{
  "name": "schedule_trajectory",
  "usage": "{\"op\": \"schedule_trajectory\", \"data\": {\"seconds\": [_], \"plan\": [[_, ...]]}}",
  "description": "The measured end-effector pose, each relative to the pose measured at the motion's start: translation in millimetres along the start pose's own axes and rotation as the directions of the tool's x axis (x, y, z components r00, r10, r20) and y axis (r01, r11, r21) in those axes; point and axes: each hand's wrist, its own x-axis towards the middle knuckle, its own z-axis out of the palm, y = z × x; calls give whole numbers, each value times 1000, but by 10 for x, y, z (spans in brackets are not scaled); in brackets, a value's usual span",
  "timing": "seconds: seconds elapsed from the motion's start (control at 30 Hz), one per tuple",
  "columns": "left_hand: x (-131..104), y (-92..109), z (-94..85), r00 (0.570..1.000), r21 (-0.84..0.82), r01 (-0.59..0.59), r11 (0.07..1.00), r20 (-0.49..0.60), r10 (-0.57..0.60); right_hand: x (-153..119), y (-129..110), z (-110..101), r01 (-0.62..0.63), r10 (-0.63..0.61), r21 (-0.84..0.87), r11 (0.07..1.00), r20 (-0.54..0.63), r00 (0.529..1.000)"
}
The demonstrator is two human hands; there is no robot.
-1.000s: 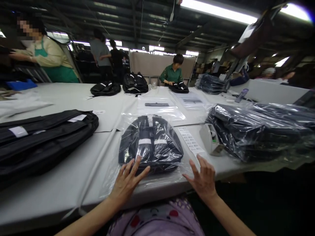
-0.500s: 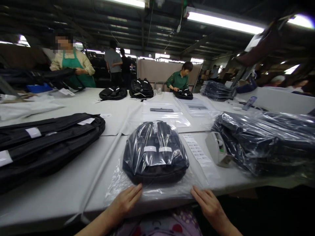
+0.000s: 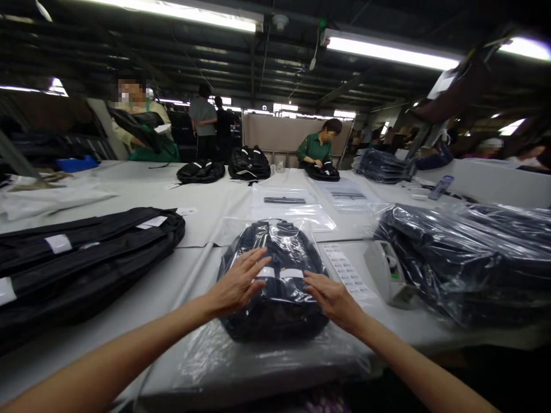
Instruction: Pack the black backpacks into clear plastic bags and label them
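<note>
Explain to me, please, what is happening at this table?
A person's left hand and right hand are on or just above a dark backpack inside clear plastic. Neither seems to grip it. Unwrapped black bags lie to the left; plastic-wrapped bags are piled to the right, past a label sheet.

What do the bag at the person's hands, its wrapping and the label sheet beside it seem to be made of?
Bag: dark, probably synthetic fabric, judging by its soft, rounded form; glare hides any weave.
Wrapping: thin, clear, glossy plastic film, shown by sharp highlights and loose wrinkles.
Label sheet: likely paper, flat white with printed rows; backing unclear.
</note>
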Motion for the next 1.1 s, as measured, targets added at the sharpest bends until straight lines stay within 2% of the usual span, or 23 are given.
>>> {"op": "schedule_trajectory", "data": {"seconds": [0.03,0.1,0.13,0.2,0.27,0.33,0.53,0.63,0.83,0.93,1.0,1.03,1.1], "plan": [[131,-85,85,994,-4,-37,999,107,37,74,-15,86,31,-32,30,999,48,998],[240,-179,318,941,-46,-136,990,306,144,104,-34,250,90,-100,78,993,141,985],[224,-190,444,904,-80,-181,980,378,198,71,-31,321,116,-133,95,989,187,973],[102,-164,666,849,-136,-245,960,447,280,-52,4,437,180,-201,106,978,249,948],[-51,-112,812,841,-161,-275,948,439,318,-202,71,526,252,-266,86,964,281,922],[-143,-75,885,856,-167,-274,947,407,320,-328,156,606,315,-320,62,947,287,903],[-69,-99,961,879,-181,-227,957,386,281,-457,366,832,422,-417,2,907,154,896],[-103,-71,959,882,-143,-241,960,379,278,-473,394,863,445,-438,-14,895,145,887],[-314,33,914,906,10,-272,962,339,253,-526,369,829,498,-486,-109,860,118,866],[-340,83,822,911,109,-329,938,297,285,-527,332,816,529,-517,-189,827,111,849],[-340,106,763,894,212,-412,886,283,348,-506,331,832,563,-562,-249,788,83,823],[-342,111,749,882,262,-456,850,263,392,-489,341,847,575,-583,-282,768,62,810],[-355,110,753,896,326,-444,835,145,420,-454,372,876,591,-627,-342,731,6,779]]}}
